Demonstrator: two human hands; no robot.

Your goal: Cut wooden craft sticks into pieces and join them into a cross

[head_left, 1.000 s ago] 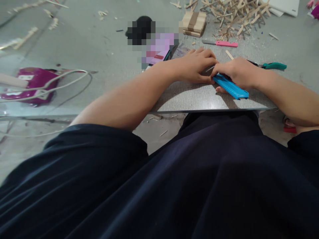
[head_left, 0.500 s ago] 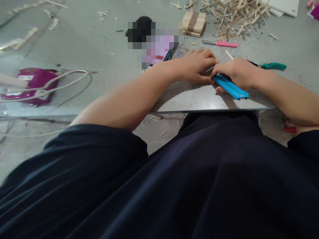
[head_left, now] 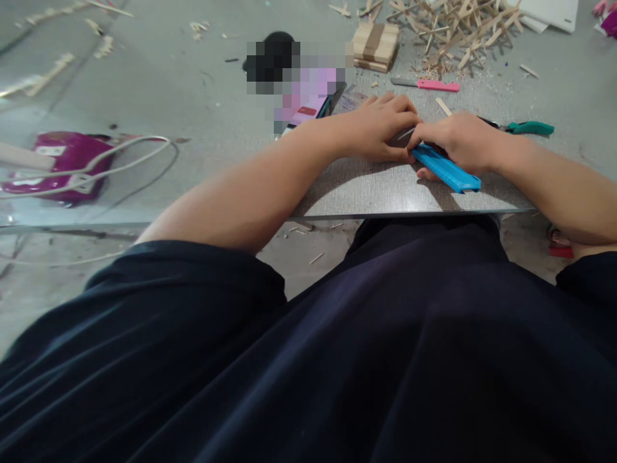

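Note:
My right hand (head_left: 465, 141) is closed around a blue utility knife (head_left: 446, 168). The knife slants, with its hollow back end toward the table's front edge and its front end toward my other hand. My left hand (head_left: 385, 128) rests on the table against the front of the knife, fingers bent and thumb by the handle's tip. A grey blade-like strip (head_left: 403, 136) shows between the two hands. Whatever my left fingers press on is hidden. A wooden stick (head_left: 443, 107) lies just beyond my right hand.
Beyond my hands lie a pink-handled knife (head_left: 436, 85), green-handled pliers (head_left: 530, 128), bundled wooden sticks (head_left: 376, 45) and a pile of wooden pieces (head_left: 463, 26). A phone (head_left: 313, 99) and a black object (head_left: 274, 54) are left of them. A magenta device (head_left: 72, 167) with white cables sits far left.

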